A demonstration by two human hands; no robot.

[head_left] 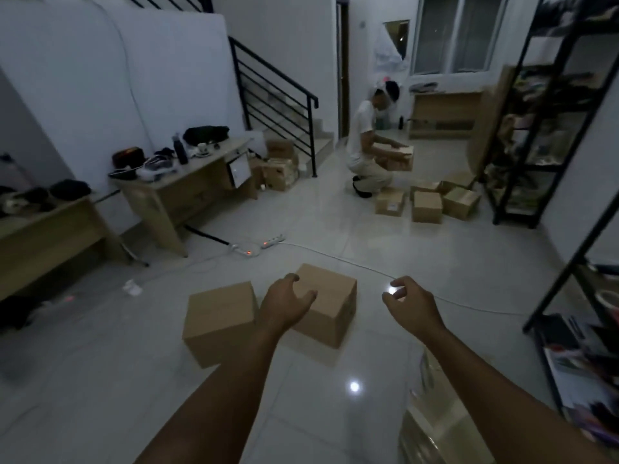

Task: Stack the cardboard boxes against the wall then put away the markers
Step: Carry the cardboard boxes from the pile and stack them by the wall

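Both hands reach out, left hand [286, 304] over right box [326, 304], right hand [410, 304] beside it, fingers apart and empty, likely framing it for a lift.

White tiled floor [435, 249] carries two closed cardboard boxes [219, 321] near front, side by side, touching or nearly. Cluster of more boxes [427, 205] far right by black shelving rack [522, 155]. Power strips [259, 246] and white cable [351, 262] on tiles.
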